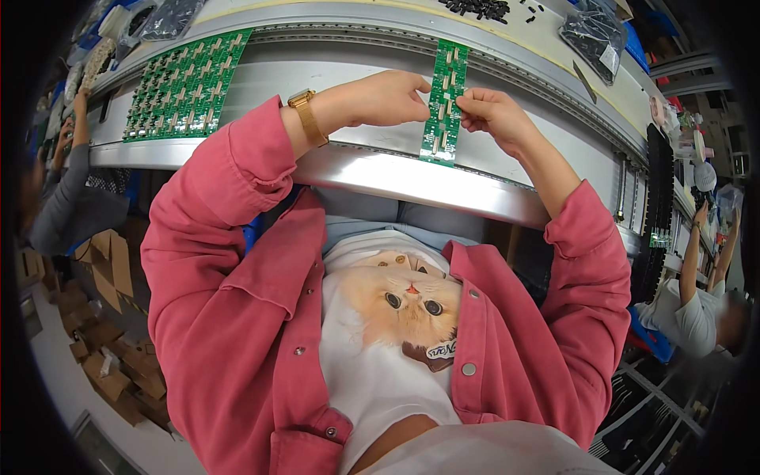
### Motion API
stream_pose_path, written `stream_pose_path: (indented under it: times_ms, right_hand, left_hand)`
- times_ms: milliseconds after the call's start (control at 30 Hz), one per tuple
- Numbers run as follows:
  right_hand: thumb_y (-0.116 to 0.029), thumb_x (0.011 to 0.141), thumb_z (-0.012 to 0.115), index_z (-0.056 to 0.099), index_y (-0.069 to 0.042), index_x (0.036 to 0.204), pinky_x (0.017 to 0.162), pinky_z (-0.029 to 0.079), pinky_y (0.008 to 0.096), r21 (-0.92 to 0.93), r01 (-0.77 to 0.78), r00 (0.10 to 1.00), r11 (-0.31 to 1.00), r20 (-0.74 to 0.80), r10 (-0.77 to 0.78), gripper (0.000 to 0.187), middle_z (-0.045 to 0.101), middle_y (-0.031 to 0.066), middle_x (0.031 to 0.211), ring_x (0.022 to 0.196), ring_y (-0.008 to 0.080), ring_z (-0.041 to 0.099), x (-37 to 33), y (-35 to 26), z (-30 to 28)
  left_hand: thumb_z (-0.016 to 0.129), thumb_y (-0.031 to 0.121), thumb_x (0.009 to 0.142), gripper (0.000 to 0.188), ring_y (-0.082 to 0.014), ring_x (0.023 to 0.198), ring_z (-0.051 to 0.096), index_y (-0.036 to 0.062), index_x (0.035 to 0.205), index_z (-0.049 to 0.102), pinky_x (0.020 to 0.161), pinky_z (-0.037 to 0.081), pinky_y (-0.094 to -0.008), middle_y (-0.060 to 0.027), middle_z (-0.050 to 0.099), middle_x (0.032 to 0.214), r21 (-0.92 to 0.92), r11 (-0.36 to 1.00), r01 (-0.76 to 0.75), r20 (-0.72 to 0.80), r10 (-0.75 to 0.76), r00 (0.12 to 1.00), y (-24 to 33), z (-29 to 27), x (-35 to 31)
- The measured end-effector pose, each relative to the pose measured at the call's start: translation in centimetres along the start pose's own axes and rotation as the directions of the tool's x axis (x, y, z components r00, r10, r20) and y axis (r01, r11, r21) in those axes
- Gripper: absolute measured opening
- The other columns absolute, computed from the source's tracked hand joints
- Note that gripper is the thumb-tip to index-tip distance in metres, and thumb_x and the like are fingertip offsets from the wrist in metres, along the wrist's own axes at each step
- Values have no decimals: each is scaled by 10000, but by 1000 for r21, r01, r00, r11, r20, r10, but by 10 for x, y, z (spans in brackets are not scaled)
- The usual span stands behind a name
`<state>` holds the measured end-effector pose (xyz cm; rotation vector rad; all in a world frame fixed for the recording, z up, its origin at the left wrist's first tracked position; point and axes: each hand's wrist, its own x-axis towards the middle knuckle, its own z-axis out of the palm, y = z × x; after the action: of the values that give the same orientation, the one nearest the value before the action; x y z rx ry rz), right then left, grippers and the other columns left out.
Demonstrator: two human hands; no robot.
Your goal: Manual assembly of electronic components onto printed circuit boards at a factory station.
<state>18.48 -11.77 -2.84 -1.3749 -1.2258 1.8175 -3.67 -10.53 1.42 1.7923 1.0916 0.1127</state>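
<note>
A narrow green circuit board [436,146] spans the two metal rails in front of me, with a row of pale connectors along it. My left hand [392,98] is at its left edge, fingers bent and the tips touching the board's side. From the opposite side my right hand [495,113] has thumb and forefinger pinched at the board's right edge. Whatever sits between those right fingertips is too small or hidden to make out. Farther left on the rails lies a block of side-by-side green circuit boards [188,87], filled with pale connectors and darker parts.
The near metal rail [380,168] runs between my body and the boards. Beyond the far rail are small black parts [475,8] in a pile and a clear plastic bag [592,38]. Co-workers sit at left [75,202] and right [687,305]. Cardboard boxes [119,364] stand at lower left.
</note>
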Motion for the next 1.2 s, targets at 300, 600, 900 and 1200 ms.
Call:
stream_pose_path:
  times_ms: [300,600,900,1200]
  right_hand:
    - [-188,878,581,627,-53,827,594,423,200,-241,-15,998,970,-67,-1,152,574,18,710,629,96,529,6,-8,-11]
    - [-176,785,634,677,-94,964,636,462,245,-968,202,615,150,6,-789,201,676,1,851,666,127,579,54,-96,-21]
    - [-13,695,529,654,-29,868,701,490,382,-966,254,587,50,113,-802,214,641,151,836,736,348,599,126,-81,-38]
    - [5,798,614,632,40,958,727,518,236,68,350,927,934,-171,-334,165,644,108,856,766,172,628,20,-74,-3]
  left_hand:
    - [559,228,814,481,-210,835,595,-37,1214,527,682,472,-250,-113,633,1065,177,984,-3,-25,8,1000,-11,-6,12]
    - [526,63,730,198,-323,716,623,-29,856,649,687,497,-383,-199,667,817,596,796,-105,-344,371,863,-32,-111,88]
    - [490,59,762,175,-380,766,597,-8,844,629,719,488,-420,-212,634,837,690,722,51,-481,405,777,-61,-112,181]
    - [511,43,747,137,-364,761,595,16,804,633,716,483,-408,-170,634,821,668,720,-189,-570,658,492,-54,-110,166]
